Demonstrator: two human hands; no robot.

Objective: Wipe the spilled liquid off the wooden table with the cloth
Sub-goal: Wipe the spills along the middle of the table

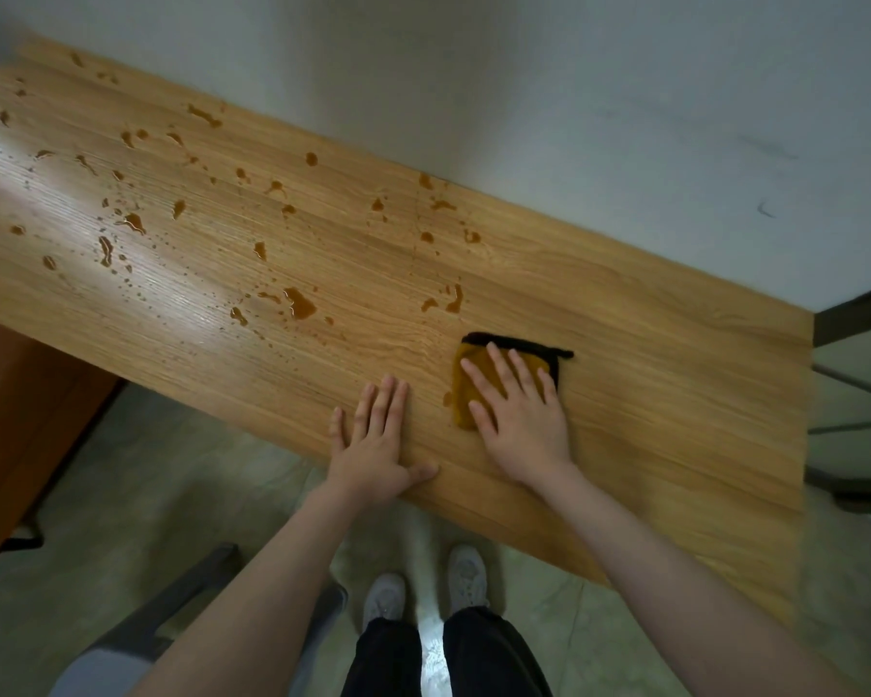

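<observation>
A folded mustard-yellow cloth (466, 389) with a black edge lies on the wooden table (649, 374), right of centre. My right hand (516, 415) presses flat on top of it, fingers spread. My left hand (378, 440) rests flat on the bare wood near the front edge, just left of the cloth, holding nothing. Brown spilled liquid (300, 303) lies in several puddles and drops across the left and middle of the table, with smaller spots (454, 298) just beyond the cloth.
A white wall (574, 93) runs along the table's far edge. An orange-brown cabinet (16, 420) stands at the left. A grey chair (182, 611) is beside my legs. A dark metal frame (856, 394) sits past the table's right end.
</observation>
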